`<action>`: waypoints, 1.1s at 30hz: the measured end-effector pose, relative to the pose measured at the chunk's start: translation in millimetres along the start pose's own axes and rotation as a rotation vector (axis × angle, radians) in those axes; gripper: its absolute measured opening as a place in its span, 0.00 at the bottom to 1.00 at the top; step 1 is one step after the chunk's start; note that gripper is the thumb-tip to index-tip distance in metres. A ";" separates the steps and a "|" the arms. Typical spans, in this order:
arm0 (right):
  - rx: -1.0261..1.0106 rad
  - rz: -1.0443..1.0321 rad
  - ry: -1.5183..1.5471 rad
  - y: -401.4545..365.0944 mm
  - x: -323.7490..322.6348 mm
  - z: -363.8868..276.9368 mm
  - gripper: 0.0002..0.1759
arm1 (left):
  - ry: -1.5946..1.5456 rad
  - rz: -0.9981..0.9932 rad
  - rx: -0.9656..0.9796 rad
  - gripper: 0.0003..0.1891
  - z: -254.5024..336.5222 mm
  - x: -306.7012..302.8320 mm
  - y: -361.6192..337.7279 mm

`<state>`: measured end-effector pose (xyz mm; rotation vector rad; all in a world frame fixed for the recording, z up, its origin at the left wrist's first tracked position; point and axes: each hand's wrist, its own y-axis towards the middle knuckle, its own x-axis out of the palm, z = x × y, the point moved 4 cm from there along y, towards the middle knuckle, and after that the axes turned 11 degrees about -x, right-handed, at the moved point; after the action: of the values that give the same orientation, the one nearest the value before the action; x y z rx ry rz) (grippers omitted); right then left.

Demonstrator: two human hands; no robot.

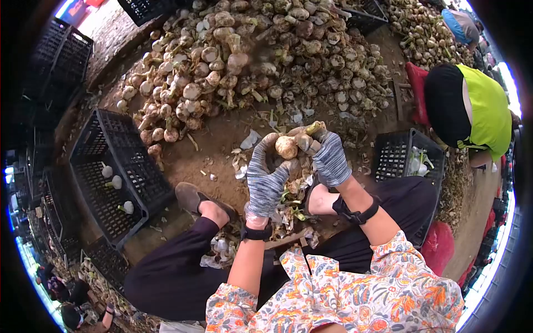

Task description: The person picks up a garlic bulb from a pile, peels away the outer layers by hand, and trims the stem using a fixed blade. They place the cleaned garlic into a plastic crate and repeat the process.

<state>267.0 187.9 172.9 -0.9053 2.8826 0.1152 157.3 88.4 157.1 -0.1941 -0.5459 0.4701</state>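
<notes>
My left hand [265, 180], in a grey striped knit glove with soiled fingertips, is closed around a garlic bulb [286, 147] with a brownish skin. Opposite it, my right hand [331, 159], gloved alike, has its fingers closed at the stem side of the bulb. A greenish stem end [314, 128] sticks out beyond the right fingers. Whether a small tool also sits in the right hand is hidden by the fingers. Both hands are above the bare soil between my legs, with peeled skins and stem scraps [291, 205] lying below.
A large heap of unpeeled garlic [222, 61] lies ahead. To the left, a black crate [141, 166] holds a few whitish bulbs; at right another black crate [390, 158] contains white trimmed garlic. A person in a yellow-green top [488, 105] sits bent over at the right.
</notes>
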 end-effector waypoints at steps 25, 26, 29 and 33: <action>0.195 -0.167 0.311 -35.2 3.1 -1.4 0.15 | -0.367 0.181 -0.866 0.20 -44.3 -10.0 -5.5; 0.195 -0.158 0.277 -36.6 1.8 1.9 0.15 | -0.366 0.083 -0.775 0.19 -48.9 -15.3 -3.1; 0.294 -0.178 0.287 -43.3 4.3 8.1 0.15 | -0.345 0.174 -0.489 0.23 -34.6 -10.7 -0.1; 0.211 -0.087 0.234 -41.5 -0.6 22.4 0.15 | -0.258 -0.020 -0.385 0.20 -20.3 -2.6 -6.9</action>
<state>293.2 156.7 149.2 -1.0644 2.9808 -0.3176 168.9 80.1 141.0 -0.5003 -0.8899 0.3684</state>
